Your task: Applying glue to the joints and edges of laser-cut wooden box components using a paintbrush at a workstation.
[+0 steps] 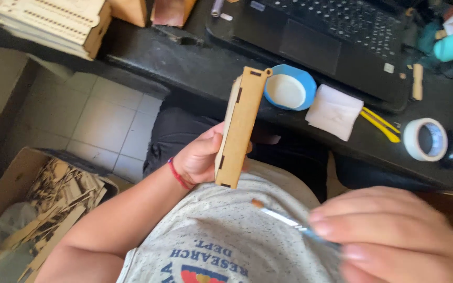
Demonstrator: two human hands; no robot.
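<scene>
Nearest, the right hand [394, 236] pinches a thin paintbrush [289, 220], fingers together on its handle, bristle tip pointing left. Beyond it, the left hand [200, 157], a red string at its wrist, holds a flat wooden laser-cut panel [240, 126] upright, thumb and fingers clamped on its edges. Farther off on the black desk [184, 63] sit a round blue dish [290, 87], a white folded cloth [334, 111], a tape roll [424, 139] and a laptop [336, 31].

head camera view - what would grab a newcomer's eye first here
The long wooden panel stands out first, held upright mid-frame in the left hand. Lower right, the right hand looms large, gripping a thin brush aimed at the panel. Behind them, on the dark desk, sit a blue dish and a tape roll.
</scene>
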